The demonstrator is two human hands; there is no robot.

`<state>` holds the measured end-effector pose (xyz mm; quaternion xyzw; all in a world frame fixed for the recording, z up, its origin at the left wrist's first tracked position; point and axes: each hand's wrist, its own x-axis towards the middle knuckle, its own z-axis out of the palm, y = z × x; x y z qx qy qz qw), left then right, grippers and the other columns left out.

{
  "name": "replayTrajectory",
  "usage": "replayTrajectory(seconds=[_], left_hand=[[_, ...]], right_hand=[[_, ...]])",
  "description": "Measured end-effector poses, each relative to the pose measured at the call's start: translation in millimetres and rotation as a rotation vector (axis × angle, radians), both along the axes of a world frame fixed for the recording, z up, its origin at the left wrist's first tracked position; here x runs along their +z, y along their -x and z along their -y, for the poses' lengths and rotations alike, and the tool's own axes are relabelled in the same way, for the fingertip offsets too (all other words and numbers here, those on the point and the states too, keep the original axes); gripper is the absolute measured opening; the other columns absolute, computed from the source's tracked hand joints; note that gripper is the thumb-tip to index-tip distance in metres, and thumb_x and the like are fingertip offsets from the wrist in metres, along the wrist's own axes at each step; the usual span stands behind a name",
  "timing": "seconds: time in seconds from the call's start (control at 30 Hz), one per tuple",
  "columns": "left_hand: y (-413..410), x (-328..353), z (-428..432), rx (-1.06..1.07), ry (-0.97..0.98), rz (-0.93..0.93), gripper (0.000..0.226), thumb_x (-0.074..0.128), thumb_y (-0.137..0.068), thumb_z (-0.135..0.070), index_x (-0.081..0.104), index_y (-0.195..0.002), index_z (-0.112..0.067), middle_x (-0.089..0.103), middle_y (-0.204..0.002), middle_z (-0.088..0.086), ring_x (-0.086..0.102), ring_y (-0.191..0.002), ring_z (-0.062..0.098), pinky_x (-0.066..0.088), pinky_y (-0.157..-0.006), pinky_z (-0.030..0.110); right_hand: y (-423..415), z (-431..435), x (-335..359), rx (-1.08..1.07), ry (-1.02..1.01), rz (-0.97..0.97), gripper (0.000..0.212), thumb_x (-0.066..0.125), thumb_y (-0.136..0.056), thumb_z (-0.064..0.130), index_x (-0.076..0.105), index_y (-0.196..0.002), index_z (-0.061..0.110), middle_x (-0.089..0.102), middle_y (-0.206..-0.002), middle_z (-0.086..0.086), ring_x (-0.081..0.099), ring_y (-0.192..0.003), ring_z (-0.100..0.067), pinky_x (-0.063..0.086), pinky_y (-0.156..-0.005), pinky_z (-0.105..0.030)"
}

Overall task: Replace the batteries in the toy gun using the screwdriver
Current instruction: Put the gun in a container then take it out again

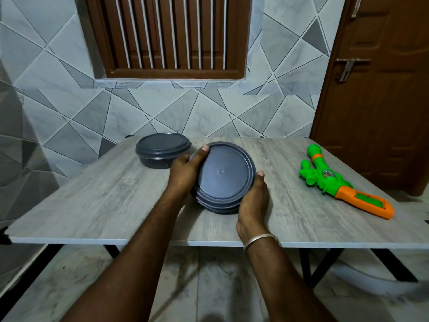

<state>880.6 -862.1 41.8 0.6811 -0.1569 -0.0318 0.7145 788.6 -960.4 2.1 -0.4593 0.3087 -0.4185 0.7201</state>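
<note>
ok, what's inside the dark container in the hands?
Cannot tell. The held container has its lid on, hiding the contents; left hand and right hand grip its sides.

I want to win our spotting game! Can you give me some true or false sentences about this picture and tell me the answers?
1. The left hand and right hand both hold a round grey container. True.
2. That container is held flat and level. False: it is tilted, with its lid facing the camera.
3. A toy gun lies on the table, to the right of the hands. True.
4. The toy gun is blue and yellow. False: it is green and orange.
5. A second grey container stands on the table behind the hands. True.
6. Its lid is off. False: its lid is on.
</note>
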Motion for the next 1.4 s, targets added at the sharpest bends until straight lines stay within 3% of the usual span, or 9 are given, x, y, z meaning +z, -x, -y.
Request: replayTrajectory(seconds=[0.13,0.2,0.33,0.47,0.63,0.73,0.97,1.2,1.4], left_hand=[[5,20,-17,-0.011,0.130,0.006,0.053,0.076,-0.081,-0.055,0.071,-0.092,-0.004,0.076,-0.088,0.012,0.073,-0.079,0.029,0.057,-0.069,0.041],[7,30,-27,0.042,0.250,0.001,0.037,0.075,-0.084,-0.050,0.066,-0.083,-0.014,0.069,-0.076,0.008,0.065,-0.068,0.022,0.049,-0.061,0.033],[-1,41,-52,0.361,0.321,0.161,0.044,0.072,-0.085,-0.053,0.045,-0.066,-0.025,0.049,-0.067,-0.005,0.044,-0.063,0.011,0.036,-0.057,0.028],[-8,25,-73,0.517,0.155,0.412,0.025,0.066,-0.093,-0.039,0.054,-0.088,-0.017,0.054,-0.080,-0.005,0.046,-0.070,0.006,0.040,-0.065,0.028],[-9,-9,-89,0.403,-0.247,0.632,0.015,0.069,-0.090,-0.029,0.067,-0.102,-0.020,0.070,-0.092,0.002,0.065,-0.084,0.018,0.053,-0.074,0.034],[12,-14,-87,0.214,-0.333,0.483,0.018,0.067,-0.084,-0.032,0.072,-0.100,-0.024,0.075,-0.086,-0.003,0.074,-0.076,0.022,0.062,-0.066,0.043],[13,-22,-77,0.223,-0.698,0.556,0.012,0.074,-0.080,-0.026,0.068,-0.071,-0.031,0.064,-0.068,-0.014,0.063,-0.067,-0.001,0.037,-0.052,0.012],[-3,-19,-79,0.007,-0.889,0.448,0.006,0.075,-0.085,-0.026,0.075,-0.088,-0.022,0.069,-0.082,-0.007,0.069,-0.084,0.016,0.045,-0.066,0.024],[19,11,-71,0.016,-0.724,0.579,0.031,0.065,-0.090,-0.010,0.072,-0.119,-0.017,0.066,-0.105,-0.006,0.062,-0.097,0.011,0.046,-0.071,0.019]], right_hand=[[-5,-1,-3,-0.059,0.075,-0.028,0.048,0.048,-0.084,0.058,0.071,-0.106,0.022,0.072,-0.105,0.004,0.067,-0.099,-0.018,0.053,-0.094,-0.046],[-4,-4,-3,-0.045,0.096,-0.039,0.039,0.053,-0.085,0.050,0.070,-0.106,0.021,0.072,-0.105,0.003,0.066,-0.099,-0.019,0.053,-0.093,-0.044],[-1,-4,-6,-0.002,0.207,-0.108,0.031,0.063,-0.083,0.029,0.066,-0.110,0.015,0.069,-0.111,-0.005,0.065,-0.101,-0.025,0.054,-0.085,-0.038],[2,-3,-6,0.010,0.252,-0.138,0.032,0.060,-0.087,0.014,0.066,-0.118,0.017,0.068,-0.112,0.000,0.064,-0.101,-0.021,0.054,-0.082,-0.031],[4,-3,-9,-0.031,0.263,-0.106,0.025,0.054,-0.094,0.016,0.067,-0.115,0.019,0.068,-0.110,0.001,0.063,-0.100,-0.019,0.052,-0.083,-0.030],[4,-2,-12,-0.056,0.252,-0.085,0.024,0.053,-0.094,0.013,0.068,-0.113,0.017,0.069,-0.110,0.001,0.064,-0.100,-0.018,0.052,-0.084,-0.029],[2,1,-15,-0.068,0.225,-0.057,0.026,0.048,-0.095,0.012,0.071,-0.105,0.018,0.071,-0.101,0.005,0.065,-0.093,-0.013,0.056,-0.090,-0.040],[2,1,-15,-0.082,0.224,-0.048,0.029,0.047,-0.093,0.010,0.073,-0.105,0.015,0.073,-0.100,0.002,0.066,-0.093,-0.016,0.056,-0.090,-0.042],[4,-1,-14,-0.076,0.217,-0.054,0.030,0.047,-0.093,0.012,0.072,-0.108,0.016,0.072,-0.102,0.003,0.066,-0.094,-0.015,0.056,-0.090,-0.042]])
